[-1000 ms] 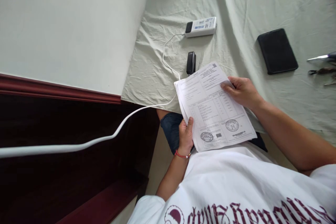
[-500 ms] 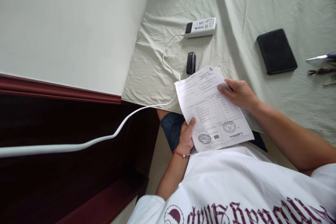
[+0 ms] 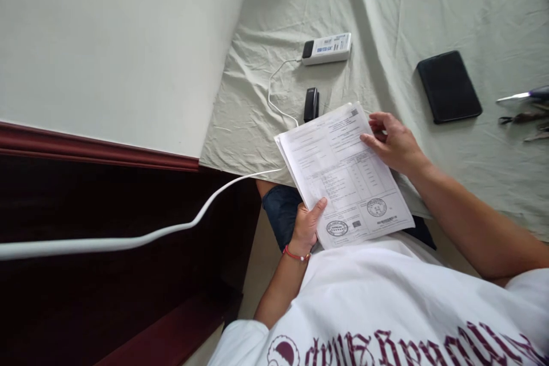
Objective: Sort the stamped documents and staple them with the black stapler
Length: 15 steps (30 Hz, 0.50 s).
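A small stack of printed sheets (image 3: 343,183) with round and oval stamps lies tilted over my lap and the table's edge. My left hand (image 3: 307,223) is closed on its lower left side, thumb on top and fingers hidden underneath. At the upper right edge is my right hand (image 3: 397,143); its thumb tip rests over the top sheet while the fingers are spread apart beyond the edge, above the cloth. A black stapler (image 3: 311,104) lies just past the top of the sheets, partly covered by them.
A white power bank (image 3: 327,49) with a white cable (image 3: 189,223) sits farther back on the pale green cloth (image 3: 283,6). On the right lie a black flat case (image 3: 450,86) and a screwdriver-like tool (image 3: 521,96). The cable crosses the gap at the left.
The sheets have shifted slightly left at the top and their edges are fanned a little. My right hand's fingers have loosened from the edge and spread; my left hand keeps its hold.
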Available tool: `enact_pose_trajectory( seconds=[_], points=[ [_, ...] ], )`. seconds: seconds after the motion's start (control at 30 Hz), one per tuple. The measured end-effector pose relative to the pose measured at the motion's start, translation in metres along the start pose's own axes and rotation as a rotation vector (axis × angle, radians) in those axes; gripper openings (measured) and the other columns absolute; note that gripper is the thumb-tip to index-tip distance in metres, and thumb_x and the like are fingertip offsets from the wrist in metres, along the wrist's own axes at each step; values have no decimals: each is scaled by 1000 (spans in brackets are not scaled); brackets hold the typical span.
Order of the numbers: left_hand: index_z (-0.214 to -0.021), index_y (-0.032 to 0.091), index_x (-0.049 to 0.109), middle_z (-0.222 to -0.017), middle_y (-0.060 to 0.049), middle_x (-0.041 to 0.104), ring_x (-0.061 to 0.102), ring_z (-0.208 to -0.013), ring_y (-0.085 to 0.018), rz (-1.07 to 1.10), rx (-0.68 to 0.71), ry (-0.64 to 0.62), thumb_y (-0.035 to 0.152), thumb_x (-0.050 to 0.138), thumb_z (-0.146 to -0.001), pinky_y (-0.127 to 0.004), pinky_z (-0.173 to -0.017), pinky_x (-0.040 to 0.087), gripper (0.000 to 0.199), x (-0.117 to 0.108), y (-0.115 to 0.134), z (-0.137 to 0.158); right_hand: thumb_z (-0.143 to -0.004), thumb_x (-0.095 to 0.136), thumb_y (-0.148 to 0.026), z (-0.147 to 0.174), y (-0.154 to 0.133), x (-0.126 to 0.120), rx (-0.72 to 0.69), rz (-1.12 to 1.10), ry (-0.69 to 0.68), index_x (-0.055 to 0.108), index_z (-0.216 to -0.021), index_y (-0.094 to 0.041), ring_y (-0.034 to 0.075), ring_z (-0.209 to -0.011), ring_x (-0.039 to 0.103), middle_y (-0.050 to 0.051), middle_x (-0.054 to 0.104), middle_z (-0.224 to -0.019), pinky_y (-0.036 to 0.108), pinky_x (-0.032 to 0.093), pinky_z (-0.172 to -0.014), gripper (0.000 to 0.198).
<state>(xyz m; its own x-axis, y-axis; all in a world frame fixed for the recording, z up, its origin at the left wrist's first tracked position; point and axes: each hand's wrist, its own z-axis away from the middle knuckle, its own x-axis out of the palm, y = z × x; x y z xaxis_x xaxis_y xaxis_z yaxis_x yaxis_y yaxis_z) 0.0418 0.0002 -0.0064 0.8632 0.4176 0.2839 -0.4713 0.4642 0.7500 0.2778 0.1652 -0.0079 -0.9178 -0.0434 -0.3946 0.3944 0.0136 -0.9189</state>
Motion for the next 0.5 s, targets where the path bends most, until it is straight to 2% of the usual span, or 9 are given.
enact_pose_trajectory(
  seconds=[0.07,0.13,0.2,0.27,0.33,0.4,0.5],
  points=[
    [-108,15,87,-123,-16,84,80,-120,-38,-4,31,0,44,105,-62,-56,-116,59,57,-1,1,1,-86,82,-54,1,-3,-3,79,-128,-103,66,-139,-28,33,-105,78,10,79,-123,59,68,-95,61],
    [-108,16,87,-120,-15,85,80,-119,-37,-15,60,-5,45,104,-63,-54,-115,60,56,-2,1,1,-84,85,-61,4,-9,-7,162,-311,-257,71,-136,-29,35,-102,80,9,82,-116,60,69,-91,62],
    [-108,17,87,-118,-14,86,80,-119,-36,-39,97,-20,45,104,-64,-52,-114,61,55,-2,2,-1,-79,89,-64,7,-16,-10,266,-485,-426,79,-121,-29,37,-100,81,8,84,-108,61,70,-88,56],
    [-109,17,87,-120,-14,85,80,-119,-35,-71,140,-49,47,102,-68,-51,-113,62,53,-2,4,-5,-71,96,-61,11,-24,-13,355,-594,-529,83,-106,-28,38,-99,82,8,85,-104,61,70,-89,49],
    [-111,17,87,-123,-15,84,80,-120,-35,-118,187,-82,50,99,-72,-51,-113,62,53,0,10,-10,-65,101,-54,13,-31,-17,377,-655,-525,84,-101,-27,38,-103,82,8,86,-105,61,69,-95,48],
    [-112,16,87,-123,-15,84,80,-119,-36,-192,247,-102,54,96,-75,-51,-111,63,54,4,21,-15,-61,104,-48,13,-37,-20,351,-691,-467,84,-103,-27,39,-112,80,7,86,-111,62,67,-101,51],
    [-114,17,87,-123,-14,84,79,-121,-35,-340,387,-140,58,93,-78,-51,-111,63,55,14,47,-25,-63,105,-45,10,-45,-28,278,-682,-348,83,-107,-27,40,-122,77,7,84,-122,62,65,-107,52]
  ],
)
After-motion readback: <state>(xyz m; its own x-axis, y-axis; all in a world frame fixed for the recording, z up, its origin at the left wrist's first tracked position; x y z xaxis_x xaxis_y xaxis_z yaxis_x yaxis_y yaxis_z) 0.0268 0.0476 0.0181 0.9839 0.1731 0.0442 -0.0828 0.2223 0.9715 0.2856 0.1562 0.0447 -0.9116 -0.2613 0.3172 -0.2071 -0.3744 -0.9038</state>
